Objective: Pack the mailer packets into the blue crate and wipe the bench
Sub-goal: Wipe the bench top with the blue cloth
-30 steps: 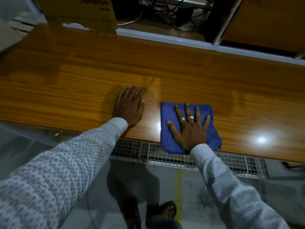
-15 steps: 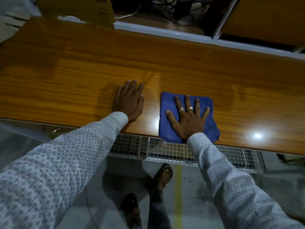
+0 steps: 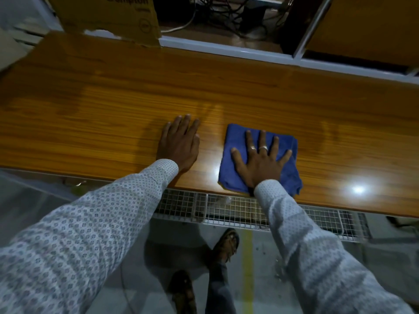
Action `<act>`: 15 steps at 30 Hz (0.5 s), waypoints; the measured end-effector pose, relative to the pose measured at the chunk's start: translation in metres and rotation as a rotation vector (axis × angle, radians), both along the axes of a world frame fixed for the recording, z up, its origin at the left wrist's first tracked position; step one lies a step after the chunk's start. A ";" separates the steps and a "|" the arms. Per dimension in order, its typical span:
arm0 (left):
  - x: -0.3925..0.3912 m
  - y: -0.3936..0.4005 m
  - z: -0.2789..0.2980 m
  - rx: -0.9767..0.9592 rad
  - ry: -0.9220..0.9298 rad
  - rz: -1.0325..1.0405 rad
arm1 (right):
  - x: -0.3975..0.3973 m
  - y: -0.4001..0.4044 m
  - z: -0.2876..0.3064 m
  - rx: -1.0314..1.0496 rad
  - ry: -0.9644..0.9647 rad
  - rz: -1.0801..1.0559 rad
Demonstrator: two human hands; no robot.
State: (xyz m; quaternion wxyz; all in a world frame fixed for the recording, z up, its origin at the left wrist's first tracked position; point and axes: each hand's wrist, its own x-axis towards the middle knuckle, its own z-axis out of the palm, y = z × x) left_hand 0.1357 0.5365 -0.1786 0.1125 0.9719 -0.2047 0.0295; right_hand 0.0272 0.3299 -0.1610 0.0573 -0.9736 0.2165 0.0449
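A folded blue cloth [image 3: 235,141] lies on the glossy wooden bench [image 3: 90,114], near its front edge. My right hand [image 3: 260,162] presses flat on the cloth with fingers spread and straight. My left hand [image 3: 180,143] rests flat on the bare wood just left of the cloth, fingers together and pointing away from me. No mailer packets and no blue crate are in view.
A cardboard box [image 3: 108,17] stands at the bench's back left edge. Behind the bench runs a white frame [image 3: 226,49] with tangled cables [image 3: 229,12] beyond it. A wire mesh shelf [image 3: 226,211] hangs under the front edge. My feet are on the grey floor below.
My right hand and the cloth have slid slightly away from the front edge. My feet have shifted on the floor. My left hand stays flat in about the same place.
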 end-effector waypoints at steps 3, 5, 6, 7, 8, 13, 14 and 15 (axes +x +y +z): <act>0.000 0.000 0.000 0.000 0.005 0.001 | 0.008 0.028 0.000 0.003 -0.011 0.045; 0.001 0.001 -0.001 -0.002 0.007 -0.003 | -0.006 0.037 -0.002 -0.011 -0.036 0.116; 0.001 0.001 -0.001 -0.003 0.005 -0.003 | -0.015 0.036 -0.003 -0.019 -0.053 0.136; 0.001 0.001 -0.001 -0.005 -0.001 -0.001 | -0.023 0.031 -0.005 -0.030 -0.067 0.142; 0.001 0.001 -0.001 -0.010 -0.007 0.003 | -0.028 0.024 -0.005 -0.039 -0.073 0.132; 0.001 -0.003 0.001 -0.011 -0.015 0.016 | 0.022 0.004 0.000 0.001 -0.009 0.005; 0.001 -0.002 0.001 -0.007 -0.010 0.016 | 0.032 0.010 0.001 0.007 0.005 0.011; 0.000 -0.002 0.001 -0.005 -0.007 0.016 | 0.037 0.019 0.002 0.011 0.007 0.038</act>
